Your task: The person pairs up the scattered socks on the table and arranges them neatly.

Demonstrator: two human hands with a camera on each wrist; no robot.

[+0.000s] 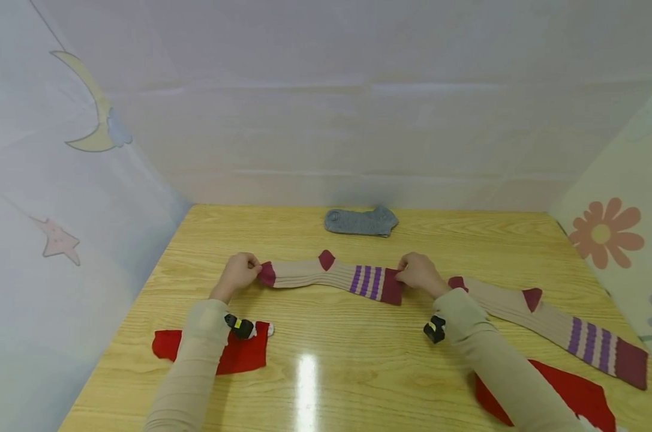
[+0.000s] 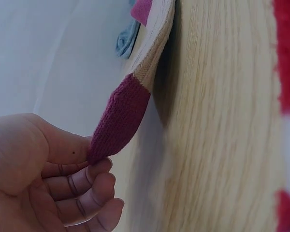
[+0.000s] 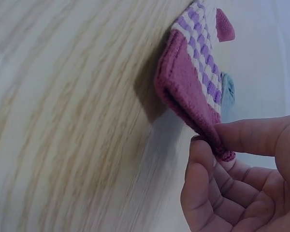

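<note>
A beige sock (image 1: 304, 273) with maroon toe, heel and cuff and purple stripes stretches sideways between both hands. My left hand (image 1: 239, 273) pinches its maroon toe (image 2: 118, 116) between thumb and fingers. At the other end my right hand (image 1: 418, 273) pinches a corner of the maroon cuff (image 3: 188, 87), whose opening faces the right wrist camera. Both wrist views show the pinched ends raised off the wooden table, with shadow beneath. A matching beige sock (image 1: 558, 324) lies slanted to the right of my right hand.
A grey ankle sock (image 1: 360, 222) lies at the back of the table (image 1: 358, 354). Red items with white trim lie under the forearms: a red piece (image 1: 245, 354) at left and another red piece (image 1: 574, 390) at right. Printed cloth walls (image 1: 358, 120) enclose the table.
</note>
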